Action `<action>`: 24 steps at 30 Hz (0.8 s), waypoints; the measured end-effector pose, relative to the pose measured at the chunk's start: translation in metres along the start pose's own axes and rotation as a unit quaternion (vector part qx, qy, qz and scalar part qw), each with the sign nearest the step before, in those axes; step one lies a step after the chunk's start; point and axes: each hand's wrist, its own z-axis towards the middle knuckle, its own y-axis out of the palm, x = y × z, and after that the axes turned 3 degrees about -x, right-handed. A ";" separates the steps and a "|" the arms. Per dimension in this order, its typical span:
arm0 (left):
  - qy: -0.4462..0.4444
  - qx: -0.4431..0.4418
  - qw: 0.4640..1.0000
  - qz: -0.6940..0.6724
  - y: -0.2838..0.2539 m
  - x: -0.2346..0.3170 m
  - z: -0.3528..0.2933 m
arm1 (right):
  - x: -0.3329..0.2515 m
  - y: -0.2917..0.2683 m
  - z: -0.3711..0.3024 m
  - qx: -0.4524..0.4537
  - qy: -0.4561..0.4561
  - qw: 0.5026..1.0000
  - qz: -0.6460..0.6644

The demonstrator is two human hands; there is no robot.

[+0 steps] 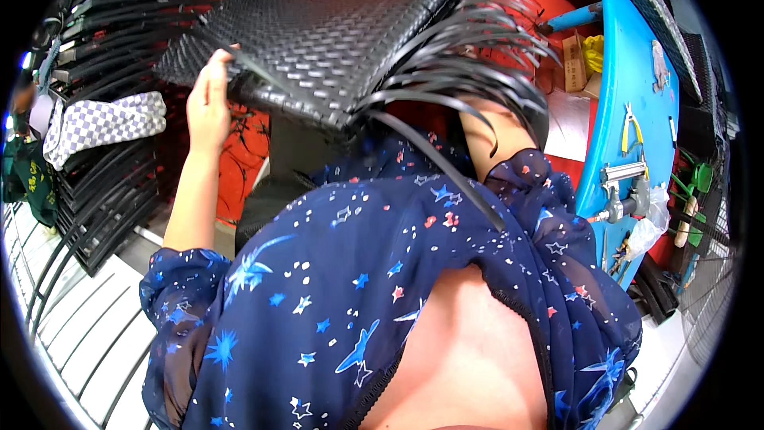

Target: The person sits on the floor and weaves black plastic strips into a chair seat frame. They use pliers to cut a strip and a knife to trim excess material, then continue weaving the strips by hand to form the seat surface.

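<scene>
A large black woven panel (318, 40), made of flat glossy strips, lies tilted in front of my body. Loose black strips (469, 56) fan out from its right edge, and one long strip (446, 163) trails down over my blouse. My left hand (208, 103) is at the panel's left corner, fingers closed at its edge around a thin black strip (263, 72). My right forearm (495, 139) reaches up beneath the fan of loose strips. Those strips cover my right hand, so its fingers do not show.
More black strips (127, 16) spread at the left, beside a checkered cloth cover (107, 123). On the right stands a blue table (621, 135) with yellow-handled pliers (633, 131), a metal tool (625, 187) and a plastic bag (649, 223). Behind it sits a cardboard box (574, 64) on red flooring.
</scene>
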 end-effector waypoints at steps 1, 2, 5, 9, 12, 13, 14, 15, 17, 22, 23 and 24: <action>0.059 -0.059 0.996 0.014 0.009 0.008 -0.006 | -0.002 0.003 0.002 0.002 -0.001 1.000 -0.002; 0.121 -0.118 0.985 0.032 0.015 0.019 -0.009 | -0.002 0.006 0.006 0.000 -0.002 1.000 -0.002; 0.227 -0.182 0.948 0.128 0.027 0.037 -0.018 | 0.001 0.018 0.023 -0.022 -0.005 1.000 0.007; 0.286 -0.154 0.911 0.254 0.031 0.038 -0.016 | 0.005 0.065 0.066 -0.079 -0.009 0.996 0.032; 0.241 -0.093 0.921 0.292 0.033 0.018 0.001 | 0.008 0.124 0.107 -0.132 -0.020 0.988 0.072; 0.248 -0.097 0.917 0.297 0.033 0.016 0.002 | 0.014 0.143 0.127 -0.155 -0.023 0.983 0.092; 0.256 -0.102 0.913 0.303 0.032 0.014 0.001 | 0.015 0.167 0.148 -0.179 -0.026 0.976 0.118; 0.262 -0.084 0.916 0.293 0.031 0.003 -0.005 | 0.019 0.196 0.170 -0.205 -0.024 0.970 0.132; 0.255 -0.063 0.924 0.276 0.032 0.005 -0.010 | 0.020 0.246 0.197 -0.245 -0.040 0.957 0.149; 0.258 0.031 0.954 0.147 0.057 0.015 0.031 | -0.020 0.305 0.214 -0.424 -0.087 0.883 0.180; 0.228 0.072 0.960 0.147 0.060 0.027 0.035 | -0.027 0.332 0.186 -0.547 0.004 0.821 0.163; 0.200 0.110 0.963 0.144 0.057 0.034 0.043 | -0.018 0.375 0.137 -0.333 -0.180 0.925 -0.022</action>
